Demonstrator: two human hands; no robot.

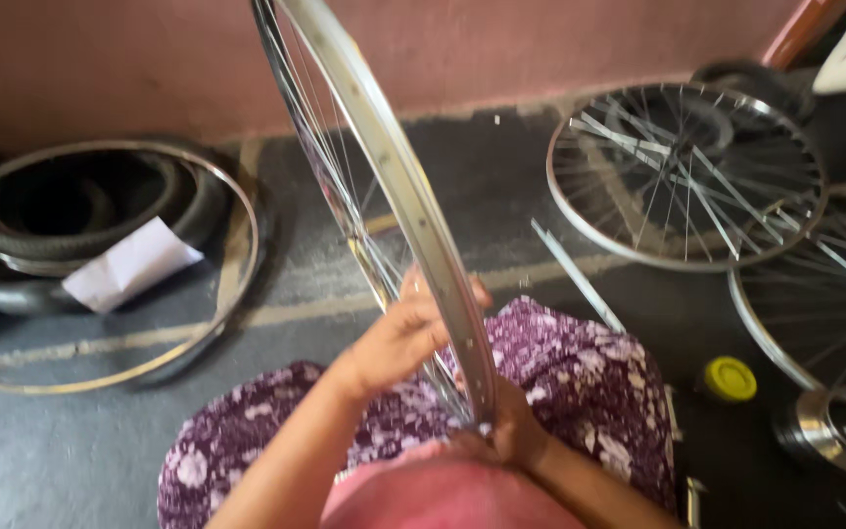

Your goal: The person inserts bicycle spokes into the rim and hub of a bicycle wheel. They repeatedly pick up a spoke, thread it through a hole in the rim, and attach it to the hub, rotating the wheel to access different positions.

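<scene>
Dark concrete floor (100, 460) under a pinkish wall, and the left hand (408, 338) has its grip closed around the upright spoked wheel rim (399, 176), which stands on the purple floral lap (580, 372) and gets cut off up top. Right hand (511, 431) sits at the rim's bottom, fingers mostly hidden, so can't tell its grip. Further out: a bare hoop with tyres (80, 220), more spoked wheels (687, 171), a yellow cap (729, 378).

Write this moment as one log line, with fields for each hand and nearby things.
left hand: grips wheel rim | right hand: holds rim bottom | rim: upright on lap | floor: spoked wheel, yellow cap
</scene>
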